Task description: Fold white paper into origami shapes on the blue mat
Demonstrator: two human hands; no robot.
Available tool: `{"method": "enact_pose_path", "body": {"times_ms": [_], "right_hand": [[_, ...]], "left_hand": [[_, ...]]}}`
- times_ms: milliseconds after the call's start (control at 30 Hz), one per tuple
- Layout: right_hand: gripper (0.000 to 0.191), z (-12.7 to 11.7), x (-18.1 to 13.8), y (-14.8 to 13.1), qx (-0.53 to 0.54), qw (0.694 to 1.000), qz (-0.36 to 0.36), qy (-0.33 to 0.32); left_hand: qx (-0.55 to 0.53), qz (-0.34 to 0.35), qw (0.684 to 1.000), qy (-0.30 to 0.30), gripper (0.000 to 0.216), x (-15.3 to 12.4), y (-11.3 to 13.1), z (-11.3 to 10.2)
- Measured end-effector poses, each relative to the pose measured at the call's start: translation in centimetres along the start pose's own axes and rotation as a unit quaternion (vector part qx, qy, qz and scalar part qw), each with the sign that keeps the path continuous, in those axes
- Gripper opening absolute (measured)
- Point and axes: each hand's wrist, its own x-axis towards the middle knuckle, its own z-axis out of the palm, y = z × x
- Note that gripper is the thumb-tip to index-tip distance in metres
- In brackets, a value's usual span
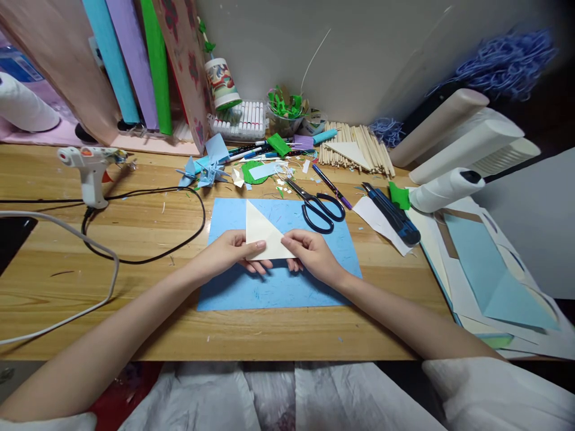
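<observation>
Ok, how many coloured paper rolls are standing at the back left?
3: a teal roll, a purple roll right of it, then a green roll, all leaning at the back left. More may hide behind the patterned board.

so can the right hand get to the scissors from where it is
Probably yes: the scissors lie on the blue sheet just beyond the right hand, with nothing between them. That hand is pinching the white paper triangle, so it would need to let go.
</observation>
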Motion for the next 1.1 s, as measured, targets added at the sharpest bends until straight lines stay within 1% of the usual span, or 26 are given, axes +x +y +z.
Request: {"method": "enact_pose_path", "body": {"times_ms": [100, 300, 467, 633, 700, 900, 1100], "right_hand": [[0.026, 0.0, 0.1, 0.0, -0.007, 1.000, -0.002, -0.009], [0.024, -0.3, 0.2, -0.1, 0.005, 0.998, 0.013, -0.057], [0.026, -0.7, 0.6, -0.4, 0.001, 0.998, 0.028, -0.064], [0.027, -1.5, 1.3, -0.9, 0.067, 0.987, 0.063, -0.128], [0.026, -1.7, 1.4, -0.9, 0.075, 0.986, 0.071, -0.128], [0.022, -1.6, 1.2, -0.6, 0.075, 0.990, 0.059, -0.105], [0.025, -1.8, 1.3, -0.9, 0.079, 0.986, 0.064, -0.136]], "left_hand": [[0.022, 0.015, 0.999, 0.019, 0.030, -0.1, 0.0, 0.2], [0.072, 0.026, 0.992, 0.096, 0.031, -0.5, 0.6, 0.4], [0.072, 0.036, 0.991, 0.106, 0.031, -0.8, 1.0, 0.2], [0.078, 0.048, 0.987, 0.129, 0.032, -0.8, 1.1, -0.6], [0.083, 0.052, 0.986, 0.132, 0.031, -0.8, 1.2, -0.8], [0.090, 0.057, 0.982, 0.155, 0.028, -0.9, 1.4, -0.7], [0.073, 0.082, 0.974, 0.196, 0.027, -0.7, 1.3, -0.6]]}}
